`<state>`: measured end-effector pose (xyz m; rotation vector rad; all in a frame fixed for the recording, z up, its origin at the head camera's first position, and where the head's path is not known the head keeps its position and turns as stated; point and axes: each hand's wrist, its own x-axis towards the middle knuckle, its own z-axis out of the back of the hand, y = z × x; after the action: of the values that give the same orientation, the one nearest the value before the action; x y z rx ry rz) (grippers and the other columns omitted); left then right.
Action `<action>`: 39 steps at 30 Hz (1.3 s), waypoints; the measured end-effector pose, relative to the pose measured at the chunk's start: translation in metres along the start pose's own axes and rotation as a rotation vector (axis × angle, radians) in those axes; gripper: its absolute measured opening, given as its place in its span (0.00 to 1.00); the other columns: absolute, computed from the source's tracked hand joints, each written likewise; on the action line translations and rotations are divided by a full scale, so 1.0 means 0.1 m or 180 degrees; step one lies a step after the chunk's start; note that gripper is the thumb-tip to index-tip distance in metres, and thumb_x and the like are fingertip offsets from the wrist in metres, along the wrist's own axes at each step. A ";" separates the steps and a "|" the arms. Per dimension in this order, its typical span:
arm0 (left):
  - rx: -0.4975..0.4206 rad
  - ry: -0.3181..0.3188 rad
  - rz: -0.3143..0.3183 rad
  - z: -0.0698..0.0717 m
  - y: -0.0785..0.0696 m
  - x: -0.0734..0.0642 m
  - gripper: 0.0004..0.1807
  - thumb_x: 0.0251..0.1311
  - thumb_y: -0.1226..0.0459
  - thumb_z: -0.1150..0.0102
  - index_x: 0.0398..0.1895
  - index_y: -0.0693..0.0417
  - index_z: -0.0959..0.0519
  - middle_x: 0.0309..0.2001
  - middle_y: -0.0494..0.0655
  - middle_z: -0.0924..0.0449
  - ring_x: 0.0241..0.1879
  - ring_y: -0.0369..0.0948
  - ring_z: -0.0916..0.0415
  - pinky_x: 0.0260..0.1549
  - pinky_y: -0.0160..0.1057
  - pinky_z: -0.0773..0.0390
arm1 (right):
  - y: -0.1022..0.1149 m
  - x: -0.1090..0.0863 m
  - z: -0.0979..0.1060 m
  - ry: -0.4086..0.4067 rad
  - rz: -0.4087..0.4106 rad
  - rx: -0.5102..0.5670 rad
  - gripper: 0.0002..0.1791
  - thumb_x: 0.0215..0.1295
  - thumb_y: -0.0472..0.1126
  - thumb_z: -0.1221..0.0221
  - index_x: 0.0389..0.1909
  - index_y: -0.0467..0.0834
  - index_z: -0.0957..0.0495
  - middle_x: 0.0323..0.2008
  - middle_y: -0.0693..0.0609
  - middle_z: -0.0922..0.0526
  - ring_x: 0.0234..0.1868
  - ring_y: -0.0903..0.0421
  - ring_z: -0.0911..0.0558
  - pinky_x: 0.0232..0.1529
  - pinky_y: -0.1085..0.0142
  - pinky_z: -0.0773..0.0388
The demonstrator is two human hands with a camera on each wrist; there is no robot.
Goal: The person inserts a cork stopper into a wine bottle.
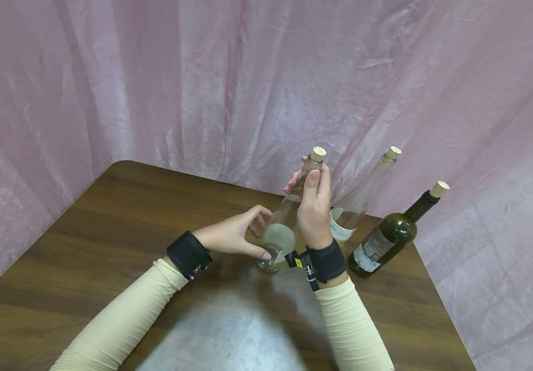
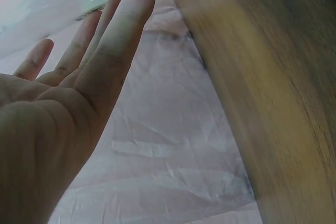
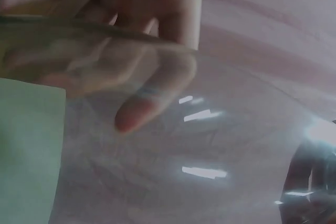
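Note:
A clear glass bottle (image 1: 281, 233) with a cork (image 1: 318, 153) in its mouth leans on the table, its neck toward the upper right. My right hand (image 1: 314, 206) grips the neck just below the cork. Around the lower body, my left hand (image 1: 238, 233) spreads its thumb and fingers. In the left wrist view those fingers (image 2: 107, 45) are nearly straight, their tips at the glass. The right wrist view looks across the clear bottle (image 3: 236, 135), with a pale label (image 3: 31, 145) on it and the left hand (image 3: 142, 3) at its far side.
Just right of my right hand stands a second clear corked bottle (image 1: 361, 198), partly hidden. Farther right is a dark green corked bottle (image 1: 398, 229). All are on a brown wooden table (image 1: 122, 216). A pink curtain (image 1: 201, 87) hangs behind its back edge.

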<state>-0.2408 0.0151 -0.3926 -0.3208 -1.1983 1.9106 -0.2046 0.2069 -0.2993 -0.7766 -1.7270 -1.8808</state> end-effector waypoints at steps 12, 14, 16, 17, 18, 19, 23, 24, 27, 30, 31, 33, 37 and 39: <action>0.0064 0.0029 0.0041 0.00 0.03 -0.01 0.50 0.53 0.45 0.22 0.75 0.50 0.37 0.56 0.51 0.22 0.54 0.50 0.19 0.56 0.51 0.21 | -0.21 0.17 0.17 -0.0342 0.0068 -0.0235 0.34 0.83 0.57 0.63 0.69 0.31 0.36 0.35 0.43 0.25 0.35 0.51 0.21 0.42 0.59 0.19; 0.0071 0.0041 0.0061 0.00 0.03 -0.01 0.50 0.53 0.45 0.22 0.75 0.48 0.37 0.56 0.49 0.23 0.54 0.51 0.19 0.56 0.50 0.21 | -0.25 0.21 0.20 -0.0380 0.0088 -0.0263 0.34 0.83 0.56 0.63 0.69 0.31 0.36 0.35 0.43 0.25 0.34 0.51 0.20 0.42 0.60 0.19; 0.0081 0.0041 0.0076 -0.01 0.03 -0.01 0.49 0.53 0.44 0.22 0.74 0.46 0.36 0.56 0.46 0.23 0.55 0.51 0.19 0.56 0.50 0.21 | -0.30 0.25 0.23 -0.0432 0.0088 -0.0282 0.33 0.83 0.57 0.63 0.69 0.32 0.36 0.35 0.44 0.25 0.34 0.52 0.21 0.42 0.61 0.20; 0.0078 0.0040 0.0085 -0.01 0.03 -0.02 0.49 0.52 0.44 0.21 0.74 0.45 0.36 0.56 0.45 0.24 0.55 0.51 0.19 0.56 0.50 0.21 | -0.32 0.27 0.24 -0.0460 0.0079 -0.0278 0.33 0.82 0.57 0.63 0.69 0.33 0.36 0.35 0.44 0.25 0.34 0.52 0.21 0.42 0.61 0.20; 0.0072 0.0041 0.0089 -0.02 0.03 -0.02 0.49 0.52 0.44 0.21 0.74 0.44 0.36 0.55 0.44 0.24 0.55 0.51 0.19 0.56 0.50 0.21 | -0.33 0.28 0.26 -0.0484 0.0066 -0.0265 0.33 0.82 0.57 0.63 0.69 0.33 0.36 0.35 0.44 0.25 0.34 0.52 0.21 0.42 0.61 0.20; 0.0057 0.0034 0.0079 -0.02 0.02 -0.02 0.49 0.52 0.44 0.21 0.74 0.45 0.36 0.55 0.44 0.24 0.55 0.52 0.19 0.56 0.51 0.21 | -0.35 0.30 0.27 -0.0513 0.0051 -0.0269 0.32 0.82 0.57 0.63 0.69 0.34 0.35 0.35 0.45 0.25 0.34 0.52 0.21 0.42 0.61 0.20; 0.0036 0.0025 0.0075 -0.02 0.00 -0.02 0.49 0.51 0.45 0.21 0.73 0.44 0.36 0.55 0.45 0.24 0.55 0.54 0.18 0.57 0.55 0.22 | -0.40 0.36 0.33 -0.0614 0.0007 -0.0282 0.30 0.83 0.56 0.63 0.68 0.35 0.35 0.36 0.45 0.25 0.35 0.52 0.21 0.43 0.61 0.20; 0.0037 0.0025 0.0075 -0.01 -0.01 -0.02 0.49 0.51 0.45 0.21 0.73 0.44 0.36 0.55 0.45 0.23 0.55 0.54 0.18 0.57 0.55 0.22 | -0.41 0.38 0.35 -0.0636 0.0004 -0.0301 0.30 0.83 0.55 0.64 0.67 0.35 0.36 0.36 0.45 0.25 0.35 0.52 0.21 0.43 0.61 0.20; 0.0066 0.0022 0.0073 -0.01 -0.01 -0.02 0.48 0.51 0.44 0.21 0.73 0.42 0.35 0.54 0.44 0.23 0.53 0.49 0.18 0.57 0.55 0.22 | -0.43 0.42 0.39 -0.0712 -0.0010 -0.0365 0.27 0.84 0.53 0.64 0.65 0.35 0.35 0.37 0.45 0.25 0.36 0.51 0.21 0.44 0.61 0.20; 0.0102 0.0027 0.0059 -0.01 -0.01 -0.02 0.48 0.51 0.44 0.21 0.73 0.43 0.35 0.54 0.43 0.23 0.52 0.44 0.18 0.56 0.54 0.21 | -0.46 0.46 0.43 -0.0785 -0.0010 -0.0413 0.24 0.84 0.52 0.63 0.62 0.37 0.35 0.38 0.44 0.24 0.36 0.50 0.21 0.44 0.61 0.20; 0.0109 0.0030 0.0046 -0.01 -0.01 -0.02 0.48 0.52 0.44 0.21 0.73 0.43 0.35 0.54 0.43 0.23 0.51 0.43 0.18 0.56 0.54 0.21 | -0.47 0.47 0.44 -0.0806 -0.0006 -0.0424 0.23 0.84 0.52 0.63 0.61 0.38 0.34 0.38 0.44 0.24 0.36 0.50 0.21 0.44 0.61 0.20; 0.0104 0.0045 0.0033 -0.01 -0.01 -0.02 0.48 0.52 0.44 0.22 0.74 0.45 0.35 0.54 0.44 0.23 0.52 0.44 0.18 0.55 0.54 0.21 | -0.50 0.48 0.47 -0.0833 0.0015 -0.0452 0.21 0.84 0.52 0.62 0.60 0.40 0.34 0.38 0.43 0.23 0.37 0.50 0.20 0.44 0.61 0.20; 0.0079 0.0068 0.0036 -0.02 -0.01 -0.02 0.48 0.53 0.45 0.22 0.74 0.46 0.35 0.54 0.45 0.23 0.54 0.50 0.18 0.55 0.55 0.21 | -0.55 0.49 0.52 -0.0818 0.0094 -0.0523 0.21 0.84 0.52 0.62 0.60 0.40 0.35 0.39 0.42 0.22 0.38 0.50 0.18 0.48 0.59 0.20; 0.0083 0.0086 0.0067 -0.03 -0.01 -0.02 0.48 0.53 0.44 0.22 0.74 0.44 0.35 0.55 0.44 0.24 0.55 0.50 0.19 0.56 0.54 0.21 | -0.56 0.49 0.54 -0.0829 0.0118 -0.0514 0.21 0.84 0.51 0.62 0.60 0.38 0.36 0.39 0.41 0.23 0.39 0.49 0.18 0.50 0.59 0.21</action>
<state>-0.2370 0.0153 -0.3932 -0.3458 -1.1556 1.9325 -0.2729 0.2683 -0.3040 -1.1526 -1.7097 -1.9840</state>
